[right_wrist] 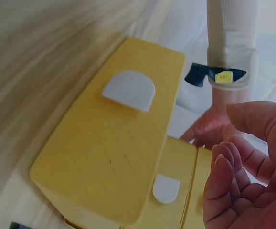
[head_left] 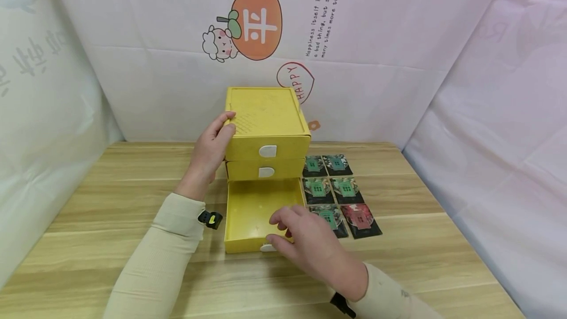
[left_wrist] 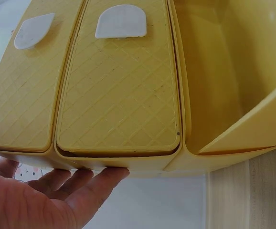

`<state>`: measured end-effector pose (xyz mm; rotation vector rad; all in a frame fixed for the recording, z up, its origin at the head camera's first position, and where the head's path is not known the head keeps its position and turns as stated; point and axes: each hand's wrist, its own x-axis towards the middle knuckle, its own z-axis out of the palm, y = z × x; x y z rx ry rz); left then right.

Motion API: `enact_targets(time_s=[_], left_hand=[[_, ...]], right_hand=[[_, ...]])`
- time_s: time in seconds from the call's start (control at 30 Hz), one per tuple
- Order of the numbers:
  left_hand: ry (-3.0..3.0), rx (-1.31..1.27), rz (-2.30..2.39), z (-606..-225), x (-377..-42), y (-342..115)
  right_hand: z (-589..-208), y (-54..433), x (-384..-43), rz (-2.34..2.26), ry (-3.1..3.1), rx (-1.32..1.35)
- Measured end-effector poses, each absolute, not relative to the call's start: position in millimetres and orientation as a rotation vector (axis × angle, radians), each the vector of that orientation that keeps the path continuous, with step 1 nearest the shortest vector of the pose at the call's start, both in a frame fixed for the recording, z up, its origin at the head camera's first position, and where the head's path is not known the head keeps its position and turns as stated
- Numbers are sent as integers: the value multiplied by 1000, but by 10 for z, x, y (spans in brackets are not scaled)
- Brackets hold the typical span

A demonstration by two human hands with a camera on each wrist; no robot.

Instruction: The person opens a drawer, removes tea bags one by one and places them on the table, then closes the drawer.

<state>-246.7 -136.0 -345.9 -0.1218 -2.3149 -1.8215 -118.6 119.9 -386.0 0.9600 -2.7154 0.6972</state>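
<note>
A yellow cabinet of three stacked drawers stands on the table. Its bottom drawer is pulled out, with a bare yellow floor showing, and the upper two are closed. My left hand steadies the cabinet at its upper left edge; in the left wrist view its straight fingers lie along the side wall. Over the front right of the pulled-out drawer hovers my right hand, fingers loosely bent and holding nothing. Just beside its thumb is the drawer's white tab handle, also seen as a white tab in the right wrist view.
Right of the cabinet, several flat square packets lie in two columns, mostly black and green, such as one packet, plus a red packet. Behind the wooden table hangs a white printed cloth, with cloth on both sides.
</note>
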Motion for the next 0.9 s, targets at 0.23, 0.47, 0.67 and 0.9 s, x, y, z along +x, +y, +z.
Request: enact_targets(time_s=[0.23, 0.47, 0.67, 0.9], left_hand=[[-2325, -128, -1794, -3457, -2469, -1362], [-2306, -142, -1818, -3462, -2473, -1365], [-2307, -141, -1835, -3462, -2477, -1367], [-2308, -139, -1837, -3457, -2471, -1368]], right_hand=[[-3934, 1153, -1147, 589, -2639, 1083], [-4073, 1104, -1107, 429, -2506, 1155], [-4193, 1068, -1087, 328, -2426, 1154], [-4263, 1063, -1094, 193, -2370, 1159]])
